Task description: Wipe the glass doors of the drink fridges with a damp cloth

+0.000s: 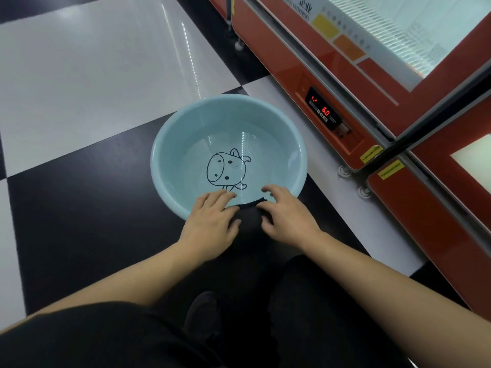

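A dark cloth (251,217) lies bunched over the near rim of a light blue basin (162,144) that holds water and has a cartoon animal drawn on its bottom. My left hand (212,221) holds the cloth's left side, fingers reaching over the rim. My right hand (285,216) grips the right side with curled fingers. The red drink fridge (313,62) stands to the right; its glass door (414,35) shows white wire shelves. A second red fridge (425,208) is at the lower right.
The basin sits on a black and white checkered floor (79,75). A control panel (322,110) on the fridge base reads 6.0. Fridge feet (344,171) stand close to the basin. My dark-clothed legs and a shoe (202,314) fill the bottom.
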The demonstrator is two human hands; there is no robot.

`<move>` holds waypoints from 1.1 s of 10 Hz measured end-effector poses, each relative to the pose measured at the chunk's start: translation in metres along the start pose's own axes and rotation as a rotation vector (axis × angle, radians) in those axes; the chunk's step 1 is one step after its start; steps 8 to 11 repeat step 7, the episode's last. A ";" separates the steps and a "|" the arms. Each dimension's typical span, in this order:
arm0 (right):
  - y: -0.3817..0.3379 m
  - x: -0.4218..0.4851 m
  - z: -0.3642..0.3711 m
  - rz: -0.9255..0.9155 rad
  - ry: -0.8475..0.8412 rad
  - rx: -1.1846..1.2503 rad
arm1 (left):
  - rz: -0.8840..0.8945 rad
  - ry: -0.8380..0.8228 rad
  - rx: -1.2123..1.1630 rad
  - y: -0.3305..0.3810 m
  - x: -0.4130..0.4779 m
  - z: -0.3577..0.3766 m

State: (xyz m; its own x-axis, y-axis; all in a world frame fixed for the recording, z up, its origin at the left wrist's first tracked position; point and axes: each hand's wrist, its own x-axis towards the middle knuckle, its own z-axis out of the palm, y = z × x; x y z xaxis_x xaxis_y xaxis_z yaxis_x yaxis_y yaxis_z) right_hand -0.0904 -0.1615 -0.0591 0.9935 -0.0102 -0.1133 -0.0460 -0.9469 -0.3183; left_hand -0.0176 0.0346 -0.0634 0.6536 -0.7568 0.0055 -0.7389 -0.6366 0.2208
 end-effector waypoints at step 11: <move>-0.027 -0.023 -0.034 0.006 -0.177 -0.127 | 0.068 -0.337 0.052 0.008 0.005 -0.012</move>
